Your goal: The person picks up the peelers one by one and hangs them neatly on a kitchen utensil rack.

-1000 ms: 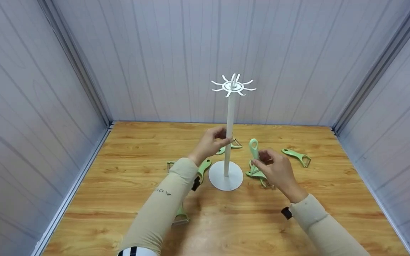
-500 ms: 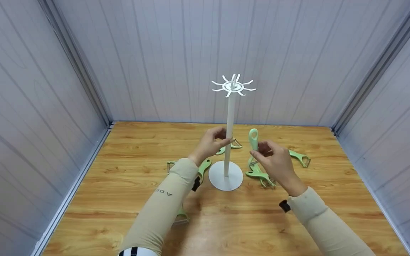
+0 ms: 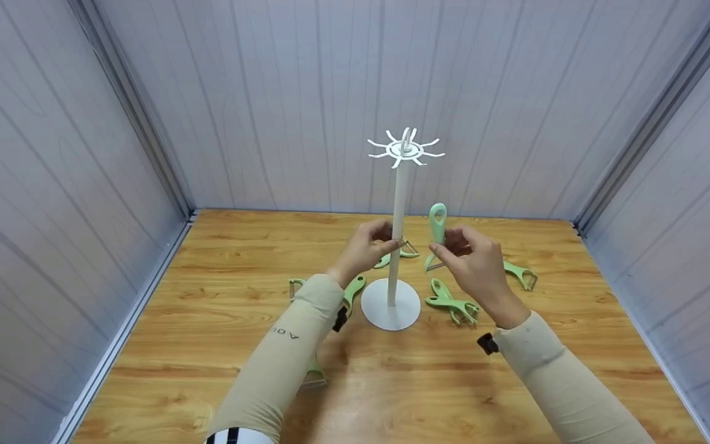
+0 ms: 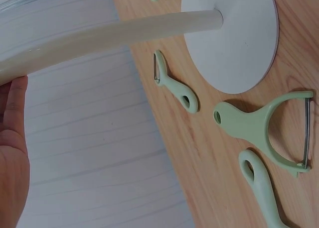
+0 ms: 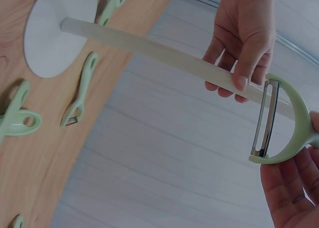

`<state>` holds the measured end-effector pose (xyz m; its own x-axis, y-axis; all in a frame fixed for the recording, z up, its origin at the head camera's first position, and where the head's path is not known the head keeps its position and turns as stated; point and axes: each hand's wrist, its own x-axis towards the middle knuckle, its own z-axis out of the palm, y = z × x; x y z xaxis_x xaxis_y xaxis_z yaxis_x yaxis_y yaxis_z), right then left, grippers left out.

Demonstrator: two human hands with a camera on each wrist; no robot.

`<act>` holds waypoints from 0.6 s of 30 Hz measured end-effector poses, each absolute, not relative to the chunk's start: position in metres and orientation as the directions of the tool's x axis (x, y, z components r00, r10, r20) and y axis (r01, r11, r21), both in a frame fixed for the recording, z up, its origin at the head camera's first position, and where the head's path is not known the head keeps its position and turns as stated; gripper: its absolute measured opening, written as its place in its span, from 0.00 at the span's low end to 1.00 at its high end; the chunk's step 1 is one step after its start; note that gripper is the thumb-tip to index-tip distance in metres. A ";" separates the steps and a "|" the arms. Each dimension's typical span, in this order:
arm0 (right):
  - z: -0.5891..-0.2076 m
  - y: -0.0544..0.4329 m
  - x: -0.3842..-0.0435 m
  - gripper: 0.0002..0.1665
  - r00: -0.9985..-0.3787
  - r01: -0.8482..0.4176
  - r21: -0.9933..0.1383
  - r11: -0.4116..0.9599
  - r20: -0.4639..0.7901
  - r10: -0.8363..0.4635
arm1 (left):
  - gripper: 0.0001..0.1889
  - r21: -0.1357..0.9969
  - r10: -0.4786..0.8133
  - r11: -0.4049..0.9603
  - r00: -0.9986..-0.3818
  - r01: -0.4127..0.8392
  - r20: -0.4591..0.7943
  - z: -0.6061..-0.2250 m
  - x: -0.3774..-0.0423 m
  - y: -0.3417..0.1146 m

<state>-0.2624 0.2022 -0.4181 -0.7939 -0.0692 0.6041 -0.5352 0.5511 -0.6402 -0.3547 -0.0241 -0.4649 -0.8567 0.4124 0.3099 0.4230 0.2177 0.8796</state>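
A white stand has an upright pole (image 3: 399,200), a crown of several curved hooks (image 3: 406,150) on top and a round base (image 3: 375,311). My left hand (image 3: 360,251) grips the pole about halfway up; in the right wrist view its thumb and fingers lie round the pole. Right of the pole, my right hand (image 3: 477,266) pinches a green vegetable peeler (image 3: 437,223) raised off the table. The peeler's handle, with its hanging hole, points up, and the blade end points down. Its metal blade (image 5: 265,119) overlaps the pole in the right wrist view. Nothing hangs on the hooks.
Two crossed green peelers (image 3: 452,303) lie right of the base, another peeler (image 3: 521,275) farther right. Behind the pole is a peeler (image 3: 410,251). More lie by my left forearm, including a wide peeler (image 4: 249,126). Panel walls (image 3: 299,105) enclose the wooden table (image 3: 225,259).
My right hand has lifted its peeler upward, away from the crossed pair, which now shows fully. My left hand has stayed on the pole.
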 end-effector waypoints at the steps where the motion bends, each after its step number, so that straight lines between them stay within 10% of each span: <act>1: -0.416 0.201 -0.263 0.10 -0.789 -0.541 -0.639 0.547 0.610 -0.069 | 0.10 0.880 0.412 0.220 -0.858 0.421 0.308 -0.465 -0.355 -0.024; 18: -0.383 0.189 -0.270 0.11 -0.711 -0.639 -0.602 0.478 0.700 -0.068 | 0.12 0.887 0.413 0.206 -0.859 0.413 0.304 -0.465 -0.355 -0.024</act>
